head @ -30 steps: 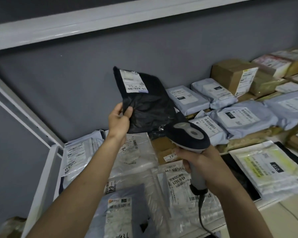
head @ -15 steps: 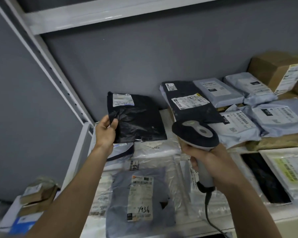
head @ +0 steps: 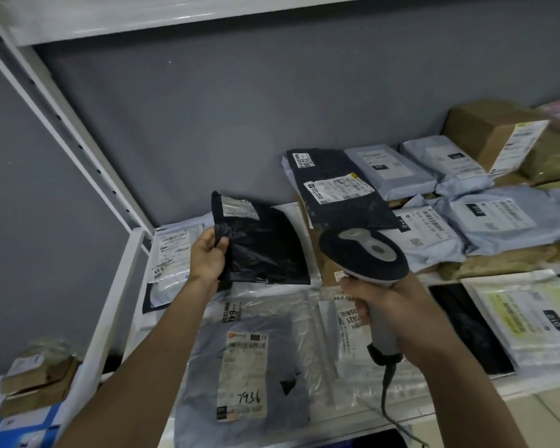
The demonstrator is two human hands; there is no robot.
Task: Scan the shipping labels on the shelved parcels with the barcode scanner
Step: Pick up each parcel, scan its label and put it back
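Observation:
My left hand (head: pixel 207 255) grips the left edge of a crumpled black parcel bag (head: pixel 262 250), which lies low over the shelf, its white label (head: pixel 238 207) at the far corner. My right hand (head: pixel 382 305) holds the grey barcode scanner (head: pixel 364 253) by its handle, its dark head pointing away from me, just right of the black bag. A grey parcel marked 7936 (head: pixel 243 376) lies in front of me on the shelf. A dark parcel with a white label (head: pixel 340 189) lies behind the scanner.
Grey mailer bags (head: pixel 505 221) and a cardboard box (head: pixel 495 137) fill the right of the white shelf (head: pixel 117 302). Clear plastic mailers (head: pixel 530 318) lie at the front right. Small boxes (head: pixel 36 379) sit lower left, outside the rack. The scanner's cable (head: pixel 388 396) hangs down.
My left hand has lowered the black bag from upright in the air down toward the shelf on the left. The scanner stayed pointed forward, and my view has shifted left.

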